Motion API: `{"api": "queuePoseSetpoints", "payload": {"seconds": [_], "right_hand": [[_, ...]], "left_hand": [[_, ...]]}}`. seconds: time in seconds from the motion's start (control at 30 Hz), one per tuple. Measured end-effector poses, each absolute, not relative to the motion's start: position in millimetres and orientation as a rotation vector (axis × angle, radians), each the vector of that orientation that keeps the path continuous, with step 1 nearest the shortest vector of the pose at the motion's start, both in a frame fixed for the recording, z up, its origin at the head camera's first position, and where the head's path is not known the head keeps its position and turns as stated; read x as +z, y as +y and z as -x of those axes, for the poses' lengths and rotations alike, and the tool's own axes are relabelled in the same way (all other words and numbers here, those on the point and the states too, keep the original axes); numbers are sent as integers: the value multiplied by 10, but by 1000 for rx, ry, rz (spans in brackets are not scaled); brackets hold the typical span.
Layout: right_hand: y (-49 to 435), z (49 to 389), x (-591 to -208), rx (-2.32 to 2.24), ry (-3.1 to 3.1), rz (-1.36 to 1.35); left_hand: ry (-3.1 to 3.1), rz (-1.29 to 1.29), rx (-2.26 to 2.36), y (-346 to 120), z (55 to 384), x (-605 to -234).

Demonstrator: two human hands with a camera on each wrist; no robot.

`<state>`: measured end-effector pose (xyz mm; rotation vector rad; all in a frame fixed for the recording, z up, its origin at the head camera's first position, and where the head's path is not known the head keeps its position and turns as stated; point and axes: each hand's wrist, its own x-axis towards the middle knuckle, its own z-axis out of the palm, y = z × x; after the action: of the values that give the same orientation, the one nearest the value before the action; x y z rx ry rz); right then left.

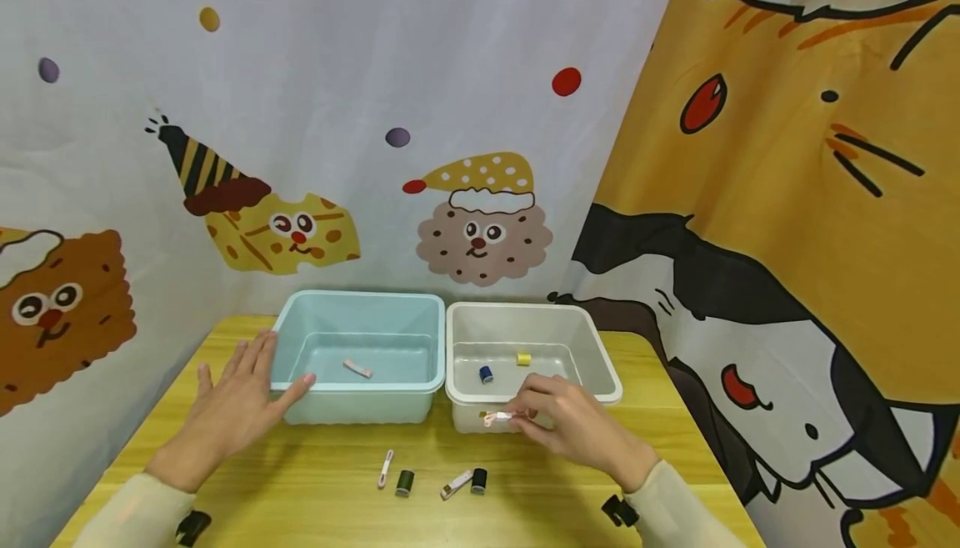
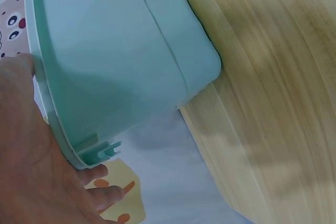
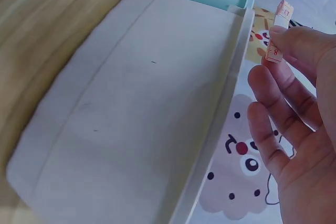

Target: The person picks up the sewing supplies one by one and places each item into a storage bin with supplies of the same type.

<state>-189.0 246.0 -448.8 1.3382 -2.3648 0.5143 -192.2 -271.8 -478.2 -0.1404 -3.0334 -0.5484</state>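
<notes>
My right hand (image 1: 562, 419) pinches a small folded tape measure (image 3: 280, 30), whitish with red markings, between thumb and forefinger at the front rim of the white bin (image 1: 465, 421). The other fingers are loosely bent in the right wrist view. My left hand (image 1: 238, 394) lies with spread, straight fingers against the left side of the light blue bin (image 1: 360, 406), its thumb at the front rim. One pinkish folded tape measure (image 1: 357, 369) lies in the blue bin. In the white bin are a blue thread spool (image 1: 486, 374) and a yellow thread spool (image 1: 523, 359).
On the wooden table before the bins are a folded tape (image 1: 386, 469), a dark green spool (image 1: 404, 483), another folded tape (image 1: 457, 485) and a black spool (image 1: 478, 481). Both bins stand side by side, close to a printed curtain (image 1: 480, 98) behind.
</notes>
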Motion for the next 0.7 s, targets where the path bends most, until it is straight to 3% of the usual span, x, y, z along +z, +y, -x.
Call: {"api": "queuePoseSetpoints", "payload": {"seconds": [0.7], "right_hand": [[2004,2218,-4270,474,-2411,-1390]], "left_hand": [[-3029,132,-571,-2720,1905,-4785]]}}
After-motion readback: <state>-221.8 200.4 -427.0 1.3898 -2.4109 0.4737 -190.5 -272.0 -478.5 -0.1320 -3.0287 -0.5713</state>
